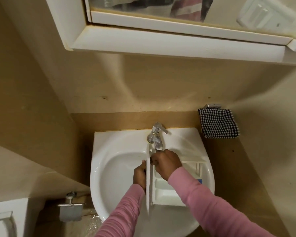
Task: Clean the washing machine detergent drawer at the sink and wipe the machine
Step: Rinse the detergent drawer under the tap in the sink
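The white detergent drawer [166,190] lies across the white sink [113,168], its front panel toward the left and its compartments facing up. My left hand [140,175] grips the front panel from the left side. My right hand [166,162] reaches into the drawer's far compartment just below the chrome tap [156,134], fingers curled; whether it holds anything is hidden. Both arms wear pink sleeves.
A black-and-white checked cloth [218,123] hangs on a wall bar right of the sink. A white mirror cabinet [161,40] juts out overhead. A metal toilet-roll holder [70,209] sits low on the left wall beside a white unit [2,219].
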